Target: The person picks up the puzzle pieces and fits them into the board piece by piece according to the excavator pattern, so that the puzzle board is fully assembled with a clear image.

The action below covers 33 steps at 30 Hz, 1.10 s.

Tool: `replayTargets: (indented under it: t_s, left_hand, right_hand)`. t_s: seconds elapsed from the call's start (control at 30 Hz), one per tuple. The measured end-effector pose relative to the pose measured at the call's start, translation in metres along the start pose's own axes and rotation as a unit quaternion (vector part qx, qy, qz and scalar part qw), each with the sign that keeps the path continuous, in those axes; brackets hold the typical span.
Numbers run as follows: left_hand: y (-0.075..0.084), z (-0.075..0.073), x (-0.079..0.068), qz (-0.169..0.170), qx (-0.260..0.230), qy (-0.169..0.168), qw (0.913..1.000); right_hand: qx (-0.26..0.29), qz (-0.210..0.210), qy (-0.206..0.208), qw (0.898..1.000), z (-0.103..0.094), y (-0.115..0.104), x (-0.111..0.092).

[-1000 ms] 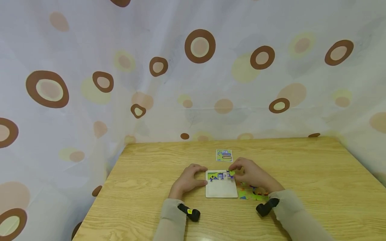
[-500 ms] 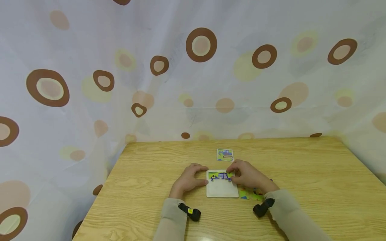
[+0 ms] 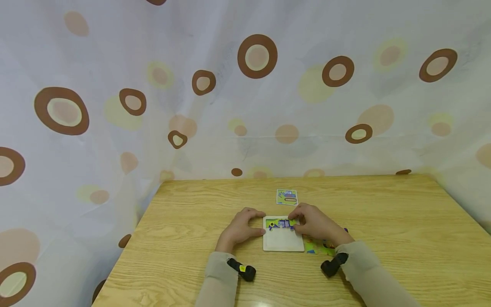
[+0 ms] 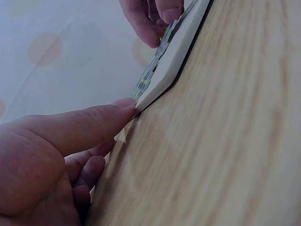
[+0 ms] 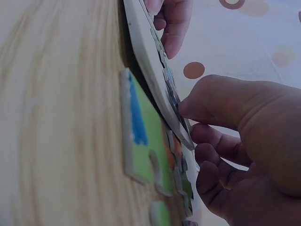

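Observation:
A white puzzle tray [image 3: 284, 242] lies on the table, with a row of joined jigsaw pieces [image 3: 277, 224] along its far side, green and purple. My left hand [image 3: 241, 229] holds the tray's left side, thumb at the edge and forefinger by the far corner. At the far right corner my right hand [image 3: 315, 221] has thumb and forefinger on a puzzle piece, mostly hidden beneath them. In the right wrist view the right thumb [image 5: 211, 103] rests against the pieces at the tray's rim.
Loose puzzle pieces [image 3: 316, 247] lie right of the tray, partly under the right hand; one green and blue piece [image 5: 141, 127] sits close to its edge. A small picture card [image 3: 287, 197] lies beyond the tray. A patterned curtain [image 3: 215, 153] hangs behind the wooden table [image 3: 192, 204].
My right hand has moved slightly left and lowered a puzzle piece into the tray's far right corner. The left hand stays at the tray's left side.

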<state>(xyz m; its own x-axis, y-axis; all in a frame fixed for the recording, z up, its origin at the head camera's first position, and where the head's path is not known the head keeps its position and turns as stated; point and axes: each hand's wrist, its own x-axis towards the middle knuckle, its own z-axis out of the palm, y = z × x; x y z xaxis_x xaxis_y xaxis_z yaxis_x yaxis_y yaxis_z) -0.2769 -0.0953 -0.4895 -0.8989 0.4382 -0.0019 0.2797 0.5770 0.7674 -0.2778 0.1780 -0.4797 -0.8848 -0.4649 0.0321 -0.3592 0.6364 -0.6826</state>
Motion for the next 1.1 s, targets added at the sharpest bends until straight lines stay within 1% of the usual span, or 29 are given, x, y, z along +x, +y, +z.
replayTargets:
  t_s: [0.23,0.47,0.67,0.8,1.1]
  left_hand:
    - [-0.0015,0.0005,0.0007,0.002,0.003,-0.001,1.0000]
    - [-0.0020,0.0015,0.0013,-0.002,0.001,0.000,1.0000]
    - [-0.0041,0.0017,0.0021,-0.001,-0.002,0.001,1.0000]
    - [-0.0042,0.0015,0.0020,-0.001,-0.003,0.001,1.0000]
    - [-0.0036,0.0004,0.0015,-0.001,-0.004,-0.002,1.0000]
  right_hand:
    - [-0.014,0.002,-0.003,1.000,0.0004,0.0005,0.0031]
    - [-0.014,0.002,-0.012,1.000,0.0003,-0.0007,0.0033]
    - [-0.007,0.010,-0.014,1.000,0.0010,-0.0024,0.0033]
    - [0.003,0.010,-0.011,1.000,0.0006,-0.0029,0.0025]
    - [0.006,0.012,0.011,1.000,0.0000,-0.0052,0.0016]
